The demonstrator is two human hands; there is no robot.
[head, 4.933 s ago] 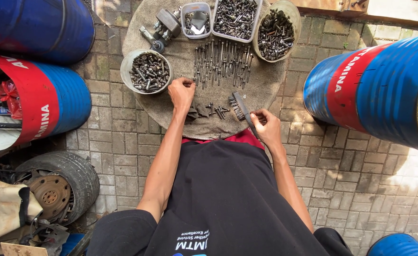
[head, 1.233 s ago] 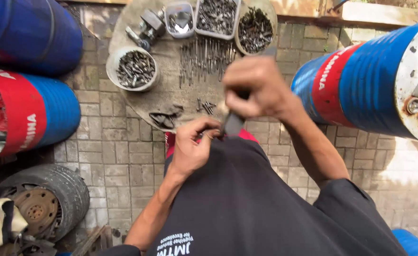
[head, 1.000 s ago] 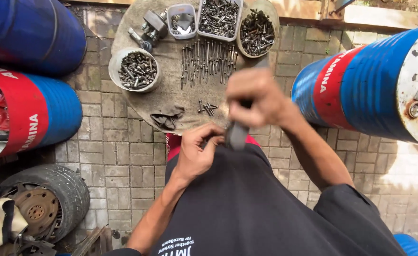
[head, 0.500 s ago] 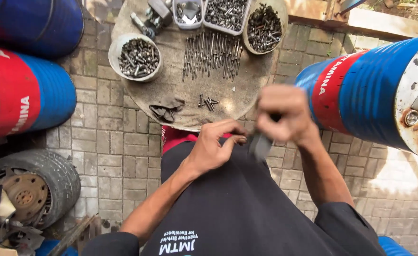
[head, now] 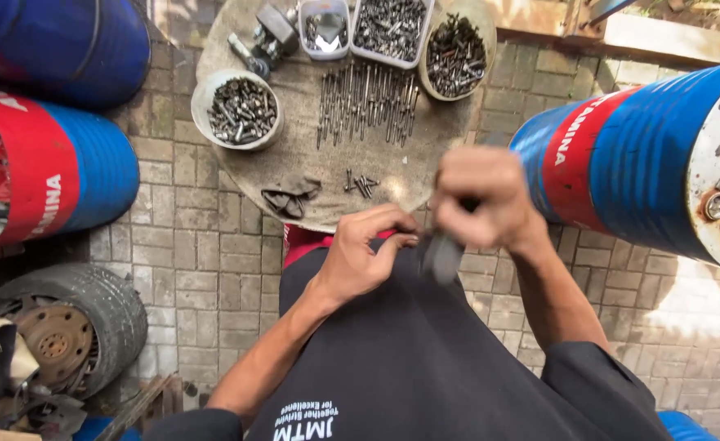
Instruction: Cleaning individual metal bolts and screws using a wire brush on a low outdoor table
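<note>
Your right hand [head: 481, 200] is curled shut around a dark, blurred tool [head: 442, 257] that hangs down from your fist, too smeared to name more exactly. Your left hand [head: 365, 257] sits just beside it, fingers pinched together close to the tool's lower end at the front of your black shirt [head: 425, 359]; whether they grip something small, you cannot tell. Just beyond both hands stands the round table [head: 311, 139]. Nearest your left hand on it lie a crumpled dark rag [head: 292, 196] and a small cluster of bolts [head: 361, 184]. Farther out, a row of long bolts [head: 366, 101] lies side by side, with a white bowl of bolts [head: 240, 109] to the left of it and another bowl of fasteners [head: 456, 57] to the right. At the far edge are two rectangular trays of hardware [head: 392, 28]. A blue and red drum [head: 646, 155] lies close to your right hand; an old tyre [head: 74, 322] lies well off to your left.
</note>
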